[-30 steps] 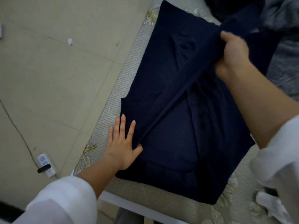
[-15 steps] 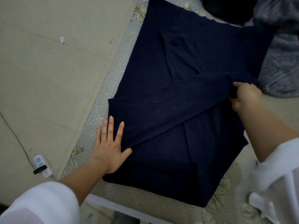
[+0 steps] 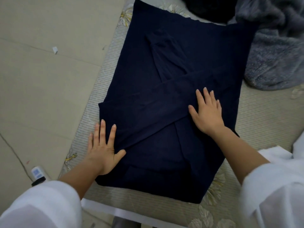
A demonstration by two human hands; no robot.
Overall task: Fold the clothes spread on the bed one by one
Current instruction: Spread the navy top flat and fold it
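Well, my left hand (image 3: pixel 103 150) and right hand (image 3: pixel 207 112) lie flat, fingers straight, pressing the navy top (image 3: pixel 181 55) at the bed (image 3: pixel 263 122) edge; lifting carelessly could drag the crossed sleeve (image 3: pixel 148 112) askew, I reckon.

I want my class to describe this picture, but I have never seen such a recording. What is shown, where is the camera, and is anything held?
No machine here: a person folds clothes with bare hands. The camera sits on the person's head and looks down at the work. A navy garment lies flat on the bed, one sleeve folded across it. The left hand lies flat at the garment's left edge, by the sleeve's end; the right hand presses flat on the sleeve. Neither grips anything. A grey blanket lies at the far right.
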